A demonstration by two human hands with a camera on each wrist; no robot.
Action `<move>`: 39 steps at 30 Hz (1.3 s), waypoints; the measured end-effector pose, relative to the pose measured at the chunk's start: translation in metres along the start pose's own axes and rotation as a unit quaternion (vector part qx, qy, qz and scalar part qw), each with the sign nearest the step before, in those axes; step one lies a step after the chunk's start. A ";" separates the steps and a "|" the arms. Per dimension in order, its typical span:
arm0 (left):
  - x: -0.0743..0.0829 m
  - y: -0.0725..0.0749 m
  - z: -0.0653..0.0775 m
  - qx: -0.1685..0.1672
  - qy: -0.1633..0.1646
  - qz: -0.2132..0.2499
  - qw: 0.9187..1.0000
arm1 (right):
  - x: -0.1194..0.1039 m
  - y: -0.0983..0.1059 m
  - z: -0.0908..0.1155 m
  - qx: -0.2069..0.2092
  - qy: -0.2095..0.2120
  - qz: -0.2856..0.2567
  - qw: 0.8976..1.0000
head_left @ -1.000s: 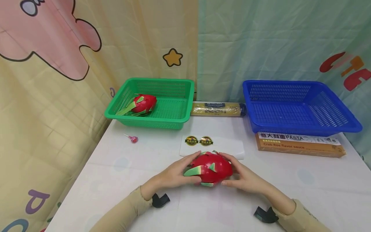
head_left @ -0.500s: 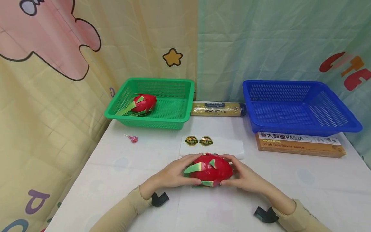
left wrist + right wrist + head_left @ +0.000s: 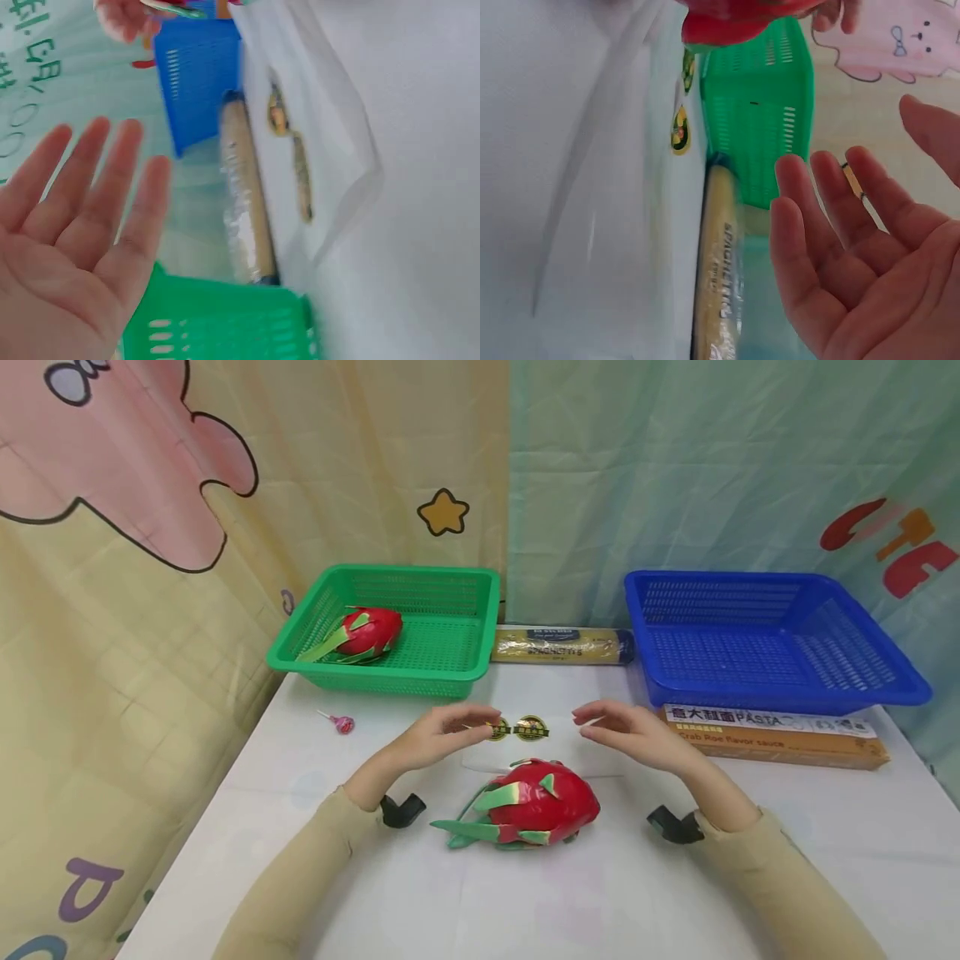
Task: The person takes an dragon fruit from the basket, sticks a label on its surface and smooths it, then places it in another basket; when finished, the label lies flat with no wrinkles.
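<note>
A red dragon fruit with green leafy tips (image 3: 543, 802) lies on its side on the white table, touched by neither hand. Beyond it is a white sheet (image 3: 592, 195) bearing two round black-and-gold stickers (image 3: 531, 727). My left hand (image 3: 438, 737) hovers at the sheet's left side, its fingers partly over one sticker in the head view. On the opposite side my right hand (image 3: 633, 735) is raised, holding nothing. Both wrist views show relaxed, spread fingers and bare palms, the left palm (image 3: 75, 255) and the right palm (image 3: 885, 277).
A green basket (image 3: 382, 675) at the back left holds another dragon fruit (image 3: 372, 632). At the back right stands a blue basket (image 3: 787, 689), with a pasta box (image 3: 787, 747) before it. A spaghetti pack (image 3: 562, 647) lies between the baskets. A lollipop (image 3: 343, 724) lies left.
Both hands have let go of the dragon fruit and moved forward and apart, toward the sheet with the stickers. The fruit stays in nearly the same place.
</note>
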State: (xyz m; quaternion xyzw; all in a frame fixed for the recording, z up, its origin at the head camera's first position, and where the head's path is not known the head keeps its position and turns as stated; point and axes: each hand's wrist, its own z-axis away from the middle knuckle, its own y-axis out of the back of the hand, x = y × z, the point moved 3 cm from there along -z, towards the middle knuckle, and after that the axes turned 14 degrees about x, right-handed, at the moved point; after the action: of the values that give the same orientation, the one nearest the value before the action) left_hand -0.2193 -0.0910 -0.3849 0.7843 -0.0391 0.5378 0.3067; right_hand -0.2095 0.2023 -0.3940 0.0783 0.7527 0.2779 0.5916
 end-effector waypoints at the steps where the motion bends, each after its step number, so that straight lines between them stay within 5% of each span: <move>1: -0.004 0.000 -0.008 0.006 0.011 0.008 1.000 | 0.003 -0.003 -0.011 0.000 -0.008 0.010 1.000; 7: -0.029 -0.018 -0.034 -0.007 0.068 -0.010 0.998 | 0.026 -0.030 -0.052 -0.017 -0.051 0.044 0.998; 12: -0.046 -0.030 -0.039 -0.013 0.105 -0.036 0.994 | 0.036 -0.041 -0.063 -0.016 -0.071 0.055 0.996; 16: -0.056 -0.031 -0.042 0.014 0.125 -0.040 0.991 | 0.038 -0.043 -0.070 -0.007 -0.047 0.081 0.996; 25: -0.061 -0.033 -0.048 0.030 0.091 -0.103 0.990 | 0.033 -0.050 -0.077 0.004 -0.006 0.112 0.994; 39: -0.061 -0.034 -0.047 0.037 0.086 -0.113 0.989 | 0.036 -0.059 -0.082 0.029 -0.050 0.130 0.990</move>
State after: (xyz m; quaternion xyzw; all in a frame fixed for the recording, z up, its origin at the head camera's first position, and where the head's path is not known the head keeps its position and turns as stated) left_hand -0.2698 -0.0557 -0.4416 0.7453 0.0963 0.5662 0.3387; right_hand -0.2841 0.1425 -0.4422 0.2059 0.7134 0.3265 0.5848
